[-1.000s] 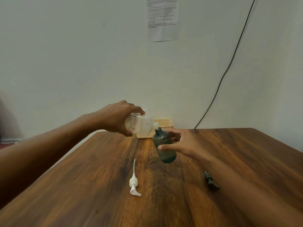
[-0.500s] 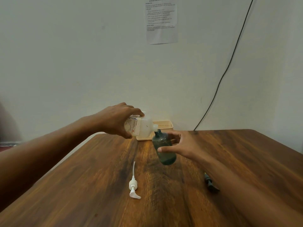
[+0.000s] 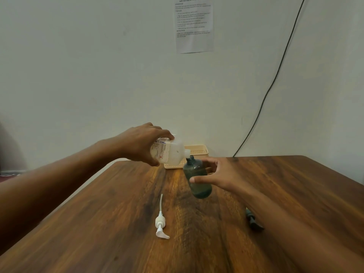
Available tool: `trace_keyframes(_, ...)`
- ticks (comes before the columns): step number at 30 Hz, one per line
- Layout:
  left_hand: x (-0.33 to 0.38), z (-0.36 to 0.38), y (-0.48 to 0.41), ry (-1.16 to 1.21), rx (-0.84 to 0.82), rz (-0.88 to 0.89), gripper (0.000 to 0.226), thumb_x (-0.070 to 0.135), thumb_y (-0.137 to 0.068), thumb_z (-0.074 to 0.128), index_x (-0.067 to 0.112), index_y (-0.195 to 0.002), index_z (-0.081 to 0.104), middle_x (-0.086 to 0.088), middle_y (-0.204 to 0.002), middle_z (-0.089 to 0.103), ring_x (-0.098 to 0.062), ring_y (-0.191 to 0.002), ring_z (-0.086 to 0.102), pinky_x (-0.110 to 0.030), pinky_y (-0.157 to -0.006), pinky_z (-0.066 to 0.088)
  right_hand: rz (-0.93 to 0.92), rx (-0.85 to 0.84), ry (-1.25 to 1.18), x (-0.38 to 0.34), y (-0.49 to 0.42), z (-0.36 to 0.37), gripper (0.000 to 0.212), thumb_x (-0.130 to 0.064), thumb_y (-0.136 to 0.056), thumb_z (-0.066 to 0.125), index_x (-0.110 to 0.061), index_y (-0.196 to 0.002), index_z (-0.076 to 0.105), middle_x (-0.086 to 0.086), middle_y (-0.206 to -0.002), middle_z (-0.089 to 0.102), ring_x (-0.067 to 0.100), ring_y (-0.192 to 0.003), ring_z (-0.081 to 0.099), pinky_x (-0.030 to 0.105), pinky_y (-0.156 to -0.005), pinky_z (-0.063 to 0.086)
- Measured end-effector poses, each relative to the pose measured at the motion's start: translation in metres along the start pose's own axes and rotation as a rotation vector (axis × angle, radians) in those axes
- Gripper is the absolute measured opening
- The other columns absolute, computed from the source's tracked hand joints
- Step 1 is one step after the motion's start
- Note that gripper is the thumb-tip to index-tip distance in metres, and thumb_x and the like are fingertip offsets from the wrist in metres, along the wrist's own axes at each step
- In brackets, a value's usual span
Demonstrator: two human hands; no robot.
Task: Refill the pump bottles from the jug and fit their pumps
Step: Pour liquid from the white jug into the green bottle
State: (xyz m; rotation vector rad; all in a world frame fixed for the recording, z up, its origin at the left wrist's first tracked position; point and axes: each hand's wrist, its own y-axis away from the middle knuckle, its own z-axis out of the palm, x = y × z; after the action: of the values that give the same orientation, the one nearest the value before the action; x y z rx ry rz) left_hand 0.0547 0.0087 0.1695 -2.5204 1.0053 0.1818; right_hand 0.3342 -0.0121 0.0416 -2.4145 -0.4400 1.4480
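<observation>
My left hand (image 3: 141, 143) grips a translucent white jug (image 3: 171, 151) with a printed label, tipped on its side so its spout meets the neck of a dark green bottle (image 3: 197, 179). My right hand (image 3: 222, 175) holds that bottle from the right, thumb across its front, the bottle leaning slightly left just above the wooden table (image 3: 118, 223). A little liquid shows at the bottle's bottom. A white pump (image 3: 160, 223) with its long tube lies on the table in front. A dark green pump (image 3: 253, 221) lies partly hidden behind my right forearm.
A cream plastic basket (image 3: 199, 151) stands at the table's far edge against the wall, behind the jug. A black cable (image 3: 275, 75) runs down the wall to the table's back edge. A printed sheet (image 3: 194, 24) hangs on the wall.
Both hands keep their grips with the jug spout at the bottle's neck. The view has tilted slightly, so the scene sits a little lower in frame.
</observation>
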Motion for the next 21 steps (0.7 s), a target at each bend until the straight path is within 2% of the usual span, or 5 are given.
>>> trace_keyframes(4,0.001,-0.001,-0.001,-0.008,0.000,-0.001,0.088,0.053,-0.073,0.082,0.038,-0.148,0.038,0.011,-0.130,0.057,-0.014,-0.122,0.043,-0.025,-0.084,0.042,0.001,0.004,-0.002,0.001,0.000,-0.001,0.070,-0.043,-0.069,0.096,-0.030,-0.132,0.070,-0.012,-0.129,0.072,0.011,-0.115,0.067,0.018,-0.080,0.057)
trace_keyframes(9,0.001,0.000,-0.002,-0.015,-0.005,0.002,0.087,0.053,-0.073,0.081,0.038,-0.148,0.038,0.011,-0.130,0.056,-0.013,-0.123,0.043,-0.023,-0.080,0.039,0.006,-0.002,0.004,0.001,0.001,-0.002,0.072,-0.044,-0.069,0.096,-0.029,-0.134,0.069,-0.014,-0.126,0.071,0.007,-0.112,0.067,0.014,-0.077,0.055)
trace_keyframes(16,0.000,0.006,0.000,0.004,-0.009,-0.019,0.088,0.054,-0.073,0.082,0.038,-0.148,0.038,0.010,-0.133,0.057,-0.014,-0.124,0.045,-0.025,-0.087,0.042,0.002,0.006,-0.001,0.003,0.001,0.001,0.071,-0.043,-0.068,0.097,-0.028,-0.133,0.070,-0.011,-0.129,0.073,0.010,-0.116,0.068,0.018,-0.082,0.057)
trace_keyframes(21,-0.002,0.012,0.003,0.047,0.005,-0.022,0.087,0.055,-0.072,0.083,0.038,-0.146,0.039,0.011,-0.131,0.057,-0.010,-0.118,0.046,-0.022,-0.085,0.039,0.002,0.011,-0.014,0.005,0.000,0.001,0.073,-0.043,-0.067,0.097,-0.028,-0.133,0.070,-0.011,-0.129,0.072,0.010,-0.116,0.068,0.021,-0.085,0.059)
